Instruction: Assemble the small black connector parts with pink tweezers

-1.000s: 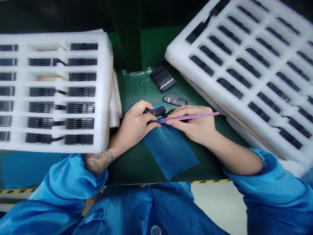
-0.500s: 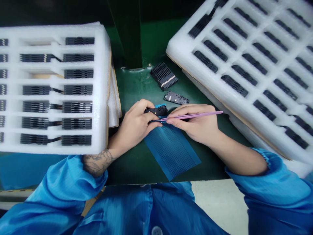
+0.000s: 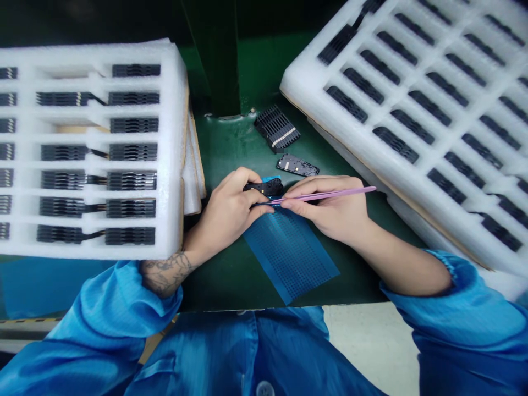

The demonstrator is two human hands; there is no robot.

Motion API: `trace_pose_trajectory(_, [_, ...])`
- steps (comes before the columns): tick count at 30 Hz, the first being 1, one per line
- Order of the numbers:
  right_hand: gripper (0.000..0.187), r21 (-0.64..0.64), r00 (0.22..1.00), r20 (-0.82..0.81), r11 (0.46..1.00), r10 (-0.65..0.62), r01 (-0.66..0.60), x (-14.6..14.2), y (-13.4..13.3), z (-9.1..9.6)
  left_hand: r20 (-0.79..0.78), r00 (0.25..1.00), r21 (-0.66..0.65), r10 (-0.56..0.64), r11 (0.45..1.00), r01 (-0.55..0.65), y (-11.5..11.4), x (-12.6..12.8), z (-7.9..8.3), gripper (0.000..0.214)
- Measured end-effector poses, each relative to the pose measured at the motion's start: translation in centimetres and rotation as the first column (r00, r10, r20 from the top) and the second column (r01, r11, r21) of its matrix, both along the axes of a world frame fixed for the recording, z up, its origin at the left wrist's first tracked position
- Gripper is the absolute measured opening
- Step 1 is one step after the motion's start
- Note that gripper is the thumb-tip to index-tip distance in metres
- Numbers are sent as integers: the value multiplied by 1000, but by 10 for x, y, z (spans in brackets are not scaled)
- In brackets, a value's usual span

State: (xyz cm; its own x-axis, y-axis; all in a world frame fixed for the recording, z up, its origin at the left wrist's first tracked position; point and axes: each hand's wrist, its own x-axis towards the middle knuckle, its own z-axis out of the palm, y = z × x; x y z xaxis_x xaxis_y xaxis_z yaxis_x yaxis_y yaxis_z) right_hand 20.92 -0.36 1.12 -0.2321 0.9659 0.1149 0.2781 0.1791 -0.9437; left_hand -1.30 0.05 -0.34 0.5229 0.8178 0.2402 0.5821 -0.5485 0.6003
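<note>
My left hand [image 3: 231,208] is closed on a small black plastic part [image 3: 264,187], its thumb and fingertips also at the upper edge of a blue perforated sheet [image 3: 293,256]. Pink tweezers [image 3: 330,194] are pinched in my right hand [image 3: 330,206]. Their tips meet the blue sheet's edge beside my left thumb; what lies between them is too small to tell. Just beyond my hands, a flat dark part like a small circuit-board housing [image 3: 297,164] lies on the green table [image 3: 231,275].
A white foam tray [image 3: 171,165] with stacked black parts stands on the left. Another foam tray [image 3: 305,71], tilted at an angle, fills the right side. A row of black parts [image 3: 277,128] lies farther back, near a dark green post [image 3: 216,60].
Both hands stay almost still, with the tweezers at the same spot. The left foam tray appears a touch farther right.
</note>
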Motion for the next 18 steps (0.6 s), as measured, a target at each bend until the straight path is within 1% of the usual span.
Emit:
trace_pose_trajectory(12, [6, -29, 1000, -27, 999, -14, 13, -1, 0, 1, 6, 1000, 13, -2, 1000, 1, 0, 0, -1, 13])
trace_pose_trajectory(14, [6, -38, 997, -44, 997, -61, 60, 1, 1, 0, -9, 1000, 34, -4, 999, 4, 0, -1, 0, 20])
trace_pose_trajectory(16, [5, -48, 989, -56, 989, -139, 136, 5, 3, -1, -38, 999, 67, -16, 998, 18, -1, -2, 2, 27])
trace_pose_trajectory(18, [6, -55, 975, -45, 975, -216, 213, 10, 5, -2, -68, 997, 96, -30, 995, 36, -3, -3, 5, 27])
